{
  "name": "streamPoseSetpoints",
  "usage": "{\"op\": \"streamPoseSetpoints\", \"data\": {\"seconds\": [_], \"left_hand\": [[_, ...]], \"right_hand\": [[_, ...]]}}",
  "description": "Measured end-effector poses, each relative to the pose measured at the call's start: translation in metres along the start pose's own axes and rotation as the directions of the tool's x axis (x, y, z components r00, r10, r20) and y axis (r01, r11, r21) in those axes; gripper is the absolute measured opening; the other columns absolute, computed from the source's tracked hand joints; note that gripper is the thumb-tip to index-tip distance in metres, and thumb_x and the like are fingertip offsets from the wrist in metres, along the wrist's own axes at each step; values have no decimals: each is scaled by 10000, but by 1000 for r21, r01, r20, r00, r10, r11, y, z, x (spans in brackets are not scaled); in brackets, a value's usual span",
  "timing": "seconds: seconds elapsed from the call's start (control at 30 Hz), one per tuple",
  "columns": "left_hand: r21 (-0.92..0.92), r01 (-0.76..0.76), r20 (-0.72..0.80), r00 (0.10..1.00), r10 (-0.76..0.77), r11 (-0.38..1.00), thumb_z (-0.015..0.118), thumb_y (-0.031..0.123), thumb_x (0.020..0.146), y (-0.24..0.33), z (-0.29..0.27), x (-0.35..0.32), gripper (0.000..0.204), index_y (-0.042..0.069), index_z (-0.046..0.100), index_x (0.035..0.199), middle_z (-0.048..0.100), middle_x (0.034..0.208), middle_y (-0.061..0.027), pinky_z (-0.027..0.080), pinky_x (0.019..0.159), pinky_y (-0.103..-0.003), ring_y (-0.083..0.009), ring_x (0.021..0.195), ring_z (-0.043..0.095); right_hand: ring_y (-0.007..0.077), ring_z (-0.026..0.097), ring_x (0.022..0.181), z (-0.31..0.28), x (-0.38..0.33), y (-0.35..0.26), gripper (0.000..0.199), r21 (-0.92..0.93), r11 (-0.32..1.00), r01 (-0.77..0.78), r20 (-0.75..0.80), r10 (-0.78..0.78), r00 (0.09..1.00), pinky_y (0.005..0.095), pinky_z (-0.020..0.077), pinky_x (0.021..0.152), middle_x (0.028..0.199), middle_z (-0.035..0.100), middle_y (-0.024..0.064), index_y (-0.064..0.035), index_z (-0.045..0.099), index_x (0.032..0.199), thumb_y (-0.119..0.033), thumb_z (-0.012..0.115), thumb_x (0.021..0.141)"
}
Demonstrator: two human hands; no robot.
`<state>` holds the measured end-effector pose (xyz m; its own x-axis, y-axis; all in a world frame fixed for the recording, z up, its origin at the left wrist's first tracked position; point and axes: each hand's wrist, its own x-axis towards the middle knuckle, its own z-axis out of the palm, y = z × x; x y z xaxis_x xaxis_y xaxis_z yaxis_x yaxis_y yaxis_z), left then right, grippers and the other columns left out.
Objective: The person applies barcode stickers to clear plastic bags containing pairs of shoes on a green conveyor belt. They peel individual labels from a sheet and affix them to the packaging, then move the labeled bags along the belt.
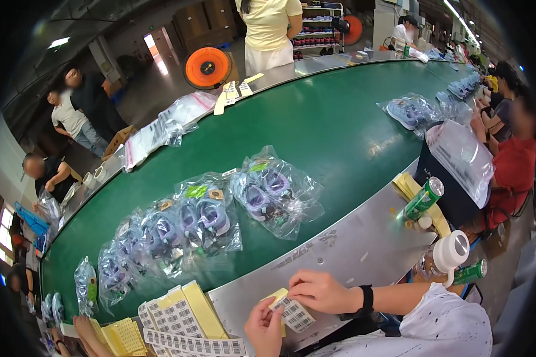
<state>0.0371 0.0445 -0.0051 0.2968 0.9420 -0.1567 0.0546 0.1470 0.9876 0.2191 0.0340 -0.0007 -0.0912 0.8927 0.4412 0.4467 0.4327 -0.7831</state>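
Over the metal ledge at the belt's near side, a small sheet of barcode labels [296, 316] on yellow backing is held between my two hands. My left hand [264, 328] is closed on its left edge, thumb and fingers pinching it. At the sheet's upper corner, the fingertips of my right hand [318, 291] are pinched together; whether a single label is lifted there is too small to tell. A black band circles my right wrist. Left of my hands lie more barcode label sheets [175, 315] and a long strip of labels [193, 345].
Several pairs of bagged shoes [205, 217] rest on the green conveyor belt [339, 143]. A green can [423, 198], a dark box [449, 169] with plastic bags and a white-lidded bottle [451, 251] stand at right. Another person's hand [89, 333] is at lower left. Co-workers line the belt.
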Motion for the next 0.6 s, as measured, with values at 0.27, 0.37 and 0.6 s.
{"op": "streamPoseSetpoints", "data": {"seconds": [0.27,0.37,0.6], "left_hand": [[-111,9,-25,1000,-11,994,588,-56,802,26,21,9,430,-51,414,1195,590,1069,-163,479,723,-208,-132,868,606],[-120,36,-96,994,-48,992,587,-53,801,14,18,18,442,-55,405,1204,583,1079,-170,485,736,-218,-148,890,606],[-187,96,-109,987,-118,978,541,6,881,-11,5,16,332,-27,463,1202,588,1067,-107,444,802,-243,-143,949,561]], "right_hand": [[256,537,835,-20,24,-12,25,75,996,41,-26,-39,999,310,445,724,916,522,115,-12,554,800,-11,579,805],[219,537,866,-47,59,-6,21,64,995,78,-113,-71,991,281,434,762,970,528,108,-17,552,816,-23,572,816],[132,545,814,-132,200,148,282,390,906,-162,-434,336,836,269,466,728,948,557,58,-36,536,1076,-41,610,805]]}}
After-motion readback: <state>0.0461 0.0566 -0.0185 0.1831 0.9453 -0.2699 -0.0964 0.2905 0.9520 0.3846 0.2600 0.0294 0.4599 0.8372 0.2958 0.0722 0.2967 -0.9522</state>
